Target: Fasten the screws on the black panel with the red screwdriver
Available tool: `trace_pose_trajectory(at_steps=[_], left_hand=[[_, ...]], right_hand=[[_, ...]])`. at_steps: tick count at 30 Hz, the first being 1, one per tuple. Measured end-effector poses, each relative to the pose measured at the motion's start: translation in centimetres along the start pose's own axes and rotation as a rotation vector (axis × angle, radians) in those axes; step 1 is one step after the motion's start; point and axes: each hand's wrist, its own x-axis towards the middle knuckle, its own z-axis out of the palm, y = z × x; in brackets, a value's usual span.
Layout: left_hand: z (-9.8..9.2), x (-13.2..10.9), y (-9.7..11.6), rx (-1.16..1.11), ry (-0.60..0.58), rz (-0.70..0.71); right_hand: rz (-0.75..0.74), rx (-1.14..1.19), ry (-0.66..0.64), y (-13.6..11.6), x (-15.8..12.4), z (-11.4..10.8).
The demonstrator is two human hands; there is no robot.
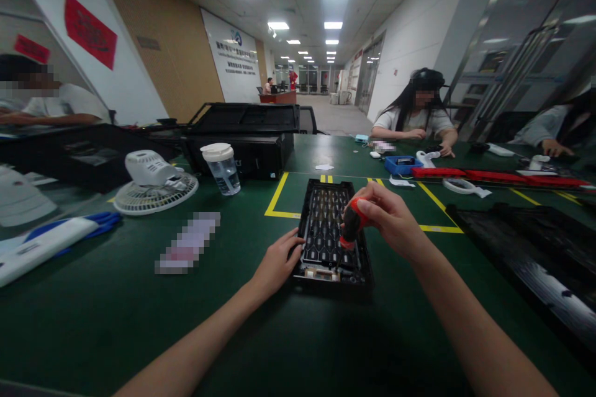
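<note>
A black rectangular plastic case (323,231) lies on the green table in front of me, with rows of oblong cells inside and a small metallic strip at its near end. My left hand (275,263) grips the left edge of the case, its fingertips over the rim. In my right hand (390,217), closed around its handle, is a red and black screwdriver (352,223). The screwdriver is tilted and points down into the case's near right part. Its tip is too dim to make out against the parts.
To the left are a white fan (156,183), a lidded plastic cup (221,167) and a blurred-out flat item (189,243). A large black case (246,136) stands behind. Black panels (526,260) lie at right; a blue tray (403,164) sits near a co-worker (416,111).
</note>
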Motion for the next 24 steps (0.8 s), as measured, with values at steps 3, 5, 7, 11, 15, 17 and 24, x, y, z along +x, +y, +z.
trace_pose_trajectory(at_steps=[3, 5, 7, 11, 15, 17, 24], left_hand=[[0.0, 0.0, 0.0, 0.0, 0.001, 0.001], [0.1, 0.0, -0.1, 0.002, 0.003, 0.001], [0.1, 0.0, -0.1, 0.003, 0.006, 0.002], [0.1, 0.0, -0.2, 0.006, 0.007, 0.008], [0.1, 0.0, -0.1, 0.003, 0.003, 0.009], [0.1, 0.0, -0.1, -0.001, 0.0, 0.005], [0.0, 0.0, -0.1, 0.0, -0.003, 0.0]], right_hand=[[-0.02, -0.027, 0.02, 0.0, 0.0, 0.1], [-0.048, -0.06, 0.038, -0.1, 0.0, 0.1], [-0.065, -0.091, 0.057, -0.2, 0.0, 0.1], [-0.063, -0.114, 0.082, -0.2, 0.0, 0.1], [-0.091, -0.12, 0.088, -0.1, 0.0, 0.2], [-0.104, -0.127, 0.094, -0.1, 0.0, 0.4], [-0.171, -0.217, 0.175, -0.3, -0.1, 1.2]])
